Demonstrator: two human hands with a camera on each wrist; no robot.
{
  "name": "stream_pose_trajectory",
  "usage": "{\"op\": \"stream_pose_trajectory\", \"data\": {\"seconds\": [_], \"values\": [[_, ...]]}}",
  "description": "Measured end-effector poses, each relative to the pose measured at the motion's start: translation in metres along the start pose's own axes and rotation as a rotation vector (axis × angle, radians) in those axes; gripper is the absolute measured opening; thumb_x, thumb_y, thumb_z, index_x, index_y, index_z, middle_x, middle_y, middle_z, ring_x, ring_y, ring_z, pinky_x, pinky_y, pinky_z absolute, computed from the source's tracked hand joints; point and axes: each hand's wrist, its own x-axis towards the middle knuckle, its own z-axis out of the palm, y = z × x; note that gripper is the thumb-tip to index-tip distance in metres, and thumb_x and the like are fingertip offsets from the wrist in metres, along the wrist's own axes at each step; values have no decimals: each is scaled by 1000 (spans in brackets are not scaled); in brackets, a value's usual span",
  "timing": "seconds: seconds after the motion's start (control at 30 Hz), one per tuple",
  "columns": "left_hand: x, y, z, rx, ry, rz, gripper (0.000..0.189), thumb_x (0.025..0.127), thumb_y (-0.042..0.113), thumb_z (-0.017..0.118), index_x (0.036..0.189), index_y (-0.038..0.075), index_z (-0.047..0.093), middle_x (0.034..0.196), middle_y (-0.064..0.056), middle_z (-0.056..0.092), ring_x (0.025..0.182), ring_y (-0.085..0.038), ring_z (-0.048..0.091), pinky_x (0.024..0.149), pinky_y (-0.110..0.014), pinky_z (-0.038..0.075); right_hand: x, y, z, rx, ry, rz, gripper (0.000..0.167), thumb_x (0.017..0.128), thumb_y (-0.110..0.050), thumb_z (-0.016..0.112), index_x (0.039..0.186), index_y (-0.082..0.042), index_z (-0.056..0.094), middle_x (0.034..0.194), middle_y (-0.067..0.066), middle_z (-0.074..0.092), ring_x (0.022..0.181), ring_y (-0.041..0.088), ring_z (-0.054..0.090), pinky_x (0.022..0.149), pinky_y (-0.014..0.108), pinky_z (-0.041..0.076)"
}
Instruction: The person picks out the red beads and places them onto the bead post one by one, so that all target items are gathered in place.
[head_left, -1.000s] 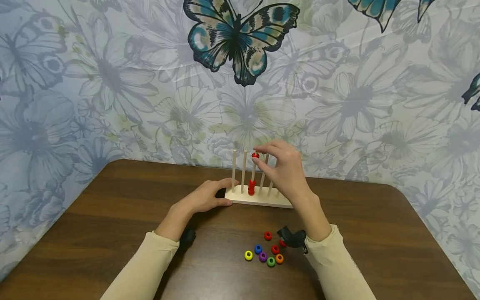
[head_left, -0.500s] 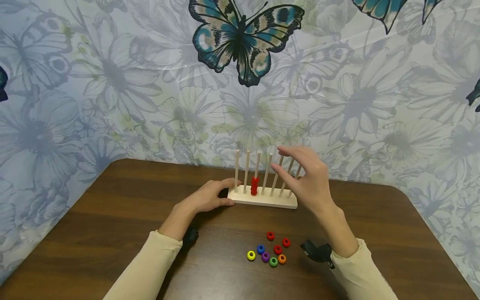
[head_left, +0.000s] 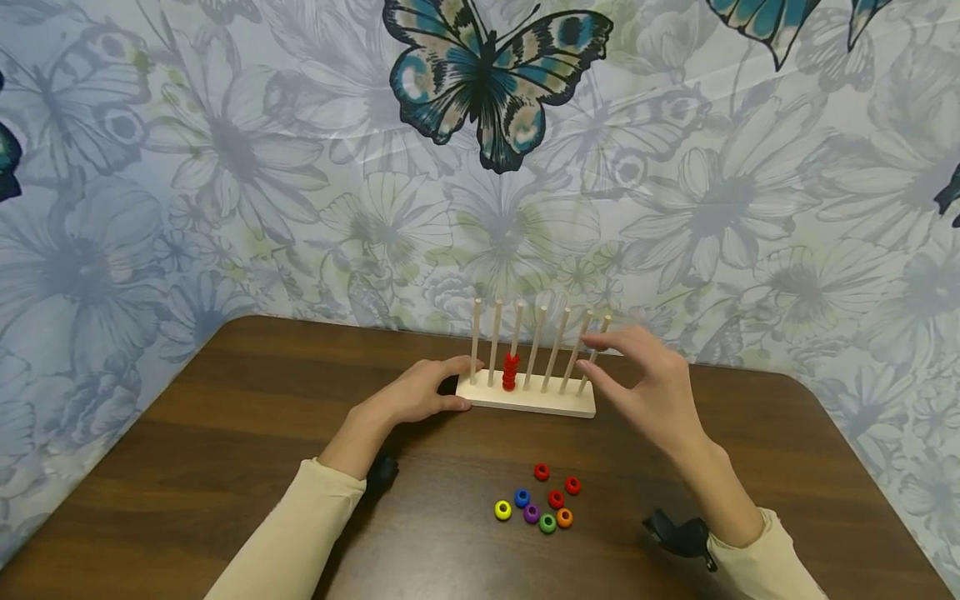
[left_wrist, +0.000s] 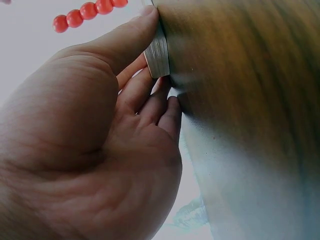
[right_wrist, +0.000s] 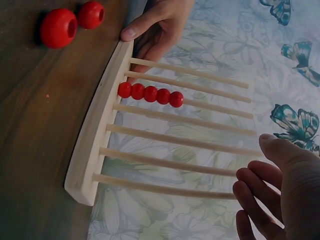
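Note:
A pale wooden peg stand with several upright pegs sits near the table's back edge. Stacked on its third peg from the left are several red beads, which the right wrist view shows as a row of red beads. My left hand holds the stand's left end, thumb in front and fingers behind; in the left wrist view the thumb touches the base end. Beside the rightmost pegs is my right hand, thumb and fingers apart with nothing between them.
Loose beads lie in front of the stand: red, blue, yellow, purple, green and orange. A butterfly-patterned cloth hangs behind the brown table.
My right hand has let go of a red bead, which slid down onto the third peg's stack. That hand then moved right and slightly down; the left stayed on the stand.

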Motion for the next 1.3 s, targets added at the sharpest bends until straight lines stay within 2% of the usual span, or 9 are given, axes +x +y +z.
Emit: {"op": "stream_pose_trajectory", "data": {"seconds": [0.13, 0.27, 0.43, 0.53, 0.67, 0.93, 1.03, 1.17, 1.3], "values": [[1, 0, 0, 1, -4, 4, 61, 98, 26, 77, 154, 19, 54, 153, -10, 59, 141, -35, 56, 114, -56, 46, -7, 6, -3, 21, -36, 29, 34, 79, -2, 90, 111, -6, 81, 104, 2, 80, 99, 21, 72, 97, 15, 48], [0, 0, 0, 2, -6, -2, 63, 98, 27, 77, 155, 19, 53, 153, -11, 59, 142, -35, 55, 115, -55, 46, -12, 8, 0, 47, -137, 96, 31, 82, -8, 91, 111, -10, 81, 105, 0, 80, 101, 17, 73, 95, 19, 51], [0, 0, -1, 4, -9, -13, 64, 98, 26, 77, 156, 18, 52, 155, -12, 57, 142, -36, 54, 115, -56, 45, -20, 7, 10, 133, -333, 184, 28, 88, -19, 88, 114, -25, 80, 106, -7, 79, 98, 10, 73, 86, 32, 58], [0, 0, -1, 5, -12, -13, 64, 98, 26, 77, 156, 18, 52, 155, -12, 57, 141, -36, 55, 115, -55, 46, -26, 6, 18, 203, -472, 194, 28, 89, -21, 88, 115, -23, 79, 107, -7, 79, 97, 11, 73, 85, 39, 61], [0, 0, 0, 0, -10, -18, 63, 98, 27, 77, 155, 19, 53, 155, -12, 57, 142, -36, 54, 115, -56, 46, -31, 5, 26, 280, -642, 206, 31, 90, -25, 87, 117, -15, 78, 107, -4, 79, 97, 14, 74, 86, 40, 61], [0, 0, -2, -2, -6, -9, 61, 98, 28, 77, 154, 20, 54, 154, -11, 58, 141, -35, 55, 114, -57, 46, -37, 4, 30, 410, -934, 344, 28, 88, -32, 88, 113, -23, 79, 109, -7, 76, 98, 15, 70, 89, 33, 59], [-1, 0, -2, -6, -3, -6, 60, 98, 27, 77, 153, 20, 54, 153, -11, 59, 141, -35, 55, 114, -57, 46, -39, 4, 33, 416, -987, 334, 26, 88, -28, 88, 113, -25, 79, 110, -9, 74, 99, 14, 68, 90, 31, 58], [0, 0, -2, -10, 3, 0, 60, 98, 26, 77, 153, 20, 55, 153, -11, 59, 140, -35, 56, 113, -57, 47, -40, 5, 35, 448, -1000, 290, 23, 89, -23, 87, 111, -24, 80, 106, -8, 73, 95, 15, 68, 87, 31, 59], [0, -1, -1, -3, 1, -3, 61, 97, 26, 78, 153, 21, 55, 153, -11, 59, 141, -35, 56, 114, -56, 46, -41, 6, 36, 463, -1017, 285, 19, 91, -20, 85, 109, -24, 81, 102, -8, 72, 92, 15, 67, 84, 31, 59]]}}
